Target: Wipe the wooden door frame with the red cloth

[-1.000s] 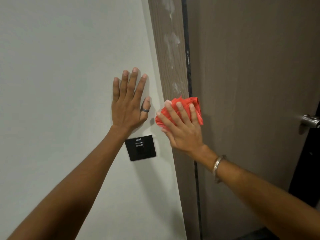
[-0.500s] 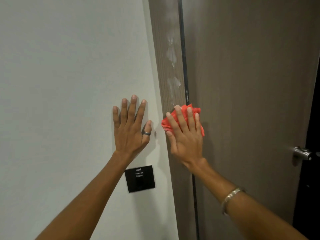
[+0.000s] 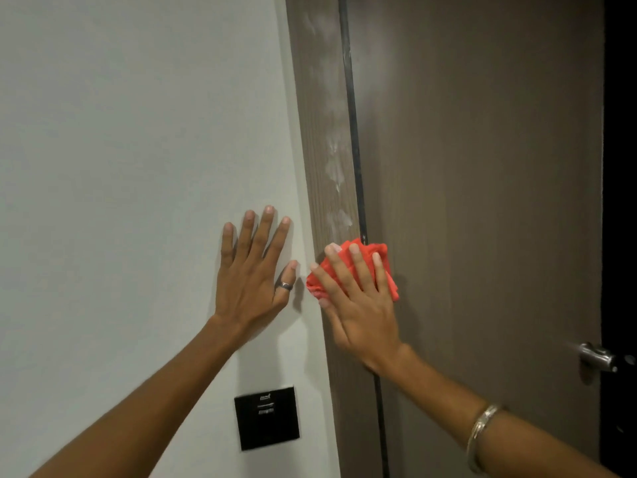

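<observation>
The red cloth [image 3: 355, 267] is bunched up and pressed flat against the wooden door frame [image 3: 319, 150], spilling over the dark gap onto the edge of the door [image 3: 482, 201]. The right hand [image 3: 362, 305] covers it, fingers [image 3: 356, 267] spread and laid straight over the fabric, palm pinning it to the wood rather than gripping it. Just above the cloth, pale whitish smears [image 3: 336, 167] run up the frame. The left hand [image 3: 251, 277] lies flat on the white wall [image 3: 138, 167] beside the frame, fingers wide, holding nothing, a ring [image 3: 285, 286] on the thumb. Below it sits a black wall plate [image 3: 266, 417]. A metal bangle [image 3: 481, 436] circles the right wrist, and a silver door handle [image 3: 596, 357] shows far right.
</observation>
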`<state>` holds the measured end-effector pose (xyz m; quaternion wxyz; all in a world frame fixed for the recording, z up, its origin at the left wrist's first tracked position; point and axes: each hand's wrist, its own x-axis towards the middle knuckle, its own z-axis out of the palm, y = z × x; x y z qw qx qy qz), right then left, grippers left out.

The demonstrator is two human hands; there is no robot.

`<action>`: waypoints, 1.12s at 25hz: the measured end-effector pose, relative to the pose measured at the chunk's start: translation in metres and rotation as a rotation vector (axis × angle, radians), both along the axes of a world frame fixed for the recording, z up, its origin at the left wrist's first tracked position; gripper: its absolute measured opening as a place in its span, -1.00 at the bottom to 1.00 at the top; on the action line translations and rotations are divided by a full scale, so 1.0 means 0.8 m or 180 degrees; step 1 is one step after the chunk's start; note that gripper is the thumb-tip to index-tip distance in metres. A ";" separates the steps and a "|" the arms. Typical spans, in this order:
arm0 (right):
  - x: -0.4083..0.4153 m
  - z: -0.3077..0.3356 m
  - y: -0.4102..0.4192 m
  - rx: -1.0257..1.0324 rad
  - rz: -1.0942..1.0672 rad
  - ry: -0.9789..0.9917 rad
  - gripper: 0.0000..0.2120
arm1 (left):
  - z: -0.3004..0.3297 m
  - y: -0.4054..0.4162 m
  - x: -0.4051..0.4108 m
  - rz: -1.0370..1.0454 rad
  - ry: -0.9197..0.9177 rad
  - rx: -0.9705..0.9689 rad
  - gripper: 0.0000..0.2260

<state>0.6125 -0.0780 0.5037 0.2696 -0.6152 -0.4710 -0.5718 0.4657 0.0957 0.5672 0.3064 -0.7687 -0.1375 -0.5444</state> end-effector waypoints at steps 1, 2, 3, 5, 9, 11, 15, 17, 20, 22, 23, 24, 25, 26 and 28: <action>0.004 0.007 -0.004 -0.0138 -0.0013 -0.0245 -0.48 | 0.010 0.000 -0.001 -0.0037 0.0012 0.0061 -0.34; 0.008 0.010 -0.008 -0.0345 -0.0055 -0.0530 -0.48 | 0.018 0.001 -0.001 -0.0021 -0.0002 0.0086 -0.35; 0.013 0.021 -0.010 -0.0443 -0.0052 -0.0657 -0.48 | 0.028 0.004 0.000 0.0031 -0.0051 0.0108 -0.35; 0.014 0.052 -0.011 -0.0176 0.0019 -0.0364 -0.48 | 0.053 0.007 0.002 0.0026 -0.0204 0.0017 -0.36; 0.021 0.069 -0.007 -0.0694 -0.0114 -0.1082 -0.48 | 0.068 0.000 0.013 0.0127 -0.0322 -0.0039 -0.36; 0.020 0.092 -0.011 -0.0440 -0.0124 -0.0772 -0.48 | 0.072 -0.001 0.012 0.0115 -0.0323 -0.0074 -0.36; 0.015 0.106 0.000 -0.0495 -0.0193 -0.0945 -0.48 | 0.079 0.002 0.008 0.0024 -0.0249 0.0000 -0.37; 0.008 0.119 -0.003 -0.0204 -0.0154 -0.0589 -0.48 | 0.084 0.000 0.007 -0.0006 -0.0278 -0.0060 -0.37; 0.009 0.126 -0.001 -0.0224 -0.0132 -0.0596 -0.44 | 0.081 -0.005 0.007 -0.0050 -0.0218 -0.0044 -0.37; 0.000 0.143 0.000 -0.0012 -0.0032 -0.0192 -0.41 | 0.085 -0.005 0.007 -0.0098 -0.0241 -0.0064 -0.37; 0.000 0.149 -0.002 0.0045 -0.0040 -0.0115 -0.41 | 0.087 -0.007 0.009 -0.0099 -0.0269 -0.0040 -0.37; 0.004 0.152 -0.002 -0.0021 -0.0098 -0.0255 -0.41 | 0.088 -0.009 0.011 -0.0090 -0.0280 -0.0018 -0.37; 0.009 0.153 0.000 -0.0166 -0.0145 -0.0419 -0.42 | 0.089 -0.007 0.012 -0.0081 -0.0284 0.0010 -0.37; 0.009 0.156 0.001 -0.0263 -0.0164 -0.0488 -0.41 | 0.093 -0.005 0.013 -0.0091 -0.0287 0.0043 -0.37; 0.007 0.168 -0.001 -0.0106 -0.0100 -0.0248 -0.38 | 0.104 -0.004 0.016 -0.0099 -0.0346 0.0041 -0.37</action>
